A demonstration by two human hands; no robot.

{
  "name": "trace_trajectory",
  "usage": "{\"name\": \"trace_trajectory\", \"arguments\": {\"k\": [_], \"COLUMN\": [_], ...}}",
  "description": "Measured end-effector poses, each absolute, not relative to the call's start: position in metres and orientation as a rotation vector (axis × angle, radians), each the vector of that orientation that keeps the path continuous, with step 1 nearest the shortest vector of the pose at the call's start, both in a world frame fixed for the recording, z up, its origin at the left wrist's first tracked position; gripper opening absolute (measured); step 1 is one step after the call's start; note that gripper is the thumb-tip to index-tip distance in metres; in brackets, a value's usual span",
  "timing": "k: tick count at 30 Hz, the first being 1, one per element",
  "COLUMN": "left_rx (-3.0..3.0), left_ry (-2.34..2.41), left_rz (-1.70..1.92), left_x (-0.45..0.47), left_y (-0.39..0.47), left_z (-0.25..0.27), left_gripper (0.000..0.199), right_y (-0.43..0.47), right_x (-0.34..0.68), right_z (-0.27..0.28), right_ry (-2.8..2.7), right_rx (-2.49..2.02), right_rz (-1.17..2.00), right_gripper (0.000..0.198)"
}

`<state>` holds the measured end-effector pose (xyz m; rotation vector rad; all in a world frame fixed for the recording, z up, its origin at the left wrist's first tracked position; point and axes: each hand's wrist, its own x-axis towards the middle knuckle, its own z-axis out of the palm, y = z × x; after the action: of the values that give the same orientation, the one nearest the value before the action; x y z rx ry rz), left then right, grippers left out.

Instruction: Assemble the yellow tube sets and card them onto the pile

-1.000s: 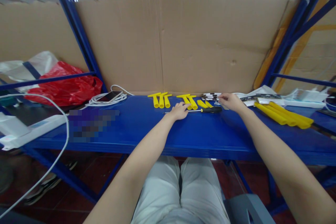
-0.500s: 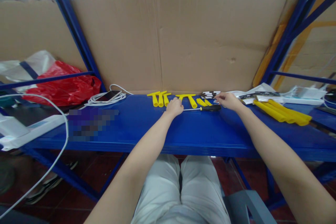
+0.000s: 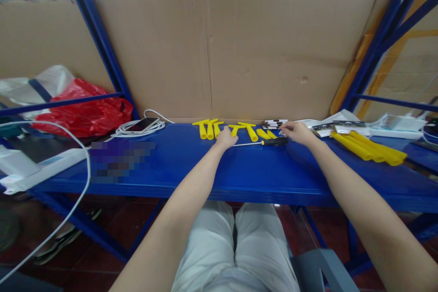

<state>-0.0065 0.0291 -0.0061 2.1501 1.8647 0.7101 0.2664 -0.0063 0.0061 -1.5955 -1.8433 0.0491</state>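
Observation:
My left hand (image 3: 224, 138) is closed at the lower end of a yellow T-shaped piece (image 3: 235, 130), fingers beside its stem. My right hand (image 3: 297, 132) has its fingertips pinched together near small pale bits; what they hold is too small to make out. Between the hands lies a screwdriver (image 3: 275, 142) with a black and yellow handle, its shaft pointing toward my left hand. Another yellow T-shaped piece (image 3: 252, 134) is just right of the held one, with small yellow strips (image 3: 263, 134) beside it. Several more yellow T-shaped pieces (image 3: 203, 132) stand in a row left of my left hand.
Black-and-white packets (image 3: 273, 124) lie against the cardboard wall (image 3: 267, 54). Long yellow tubes (image 3: 369, 148) rest on the right of the blue table (image 3: 253, 173). On the left are a coiled white cable (image 3: 138, 130), a red plastic bag (image 3: 85, 107) and a white power strip (image 3: 58, 166).
My left hand has shifted slightly left, and the T-shaped piece at it has dropped a little toward me, showing more of its stem. My right hand stays nearly still.

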Motion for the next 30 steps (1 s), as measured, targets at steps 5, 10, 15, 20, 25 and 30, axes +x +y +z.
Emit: {"name": "trace_trajectory", "arguments": {"k": [5, 10, 15, 20, 25, 30], "left_rx": [2.057, 1.989, 1.906, 1.875, 1.85, 1.877], "left_ry": [1.854, 1.845, 1.789, 1.639, 1.345, 1.07], "left_rz": [0.822, 0.958, 1.124, 1.37, 1.469, 1.48], "left_x": [-0.006, -0.006, -0.006, -0.003, 0.004, 0.012], "left_y": [0.031, 0.03, 0.032, 0.033, 0.026, 0.015], "left_z": [-0.006, -0.005, -0.003, -0.002, 0.004, 0.007], "left_gripper": [0.029, 0.03, 0.02, 0.014, 0.015, 0.017], "right_y": [-0.008, -0.007, -0.001, 0.001, 0.003, 0.006], "right_x": [0.264, 0.265, 0.271, 0.272, 0.27, 0.269], "right_z": [0.007, 0.006, 0.002, 0.001, 0.001, 0.001], "right_ry": [-1.83, -1.84, -1.867, -1.81, -1.724, -1.602], "right_rx": [-1.624, -1.608, -1.539, -1.538, -1.534, -1.42], "right_rz": [0.06, 0.043, 0.013, -0.026, -0.003, 0.135], "right_gripper": [0.021, 0.022, 0.024, 0.03, 0.038, 0.045]}}
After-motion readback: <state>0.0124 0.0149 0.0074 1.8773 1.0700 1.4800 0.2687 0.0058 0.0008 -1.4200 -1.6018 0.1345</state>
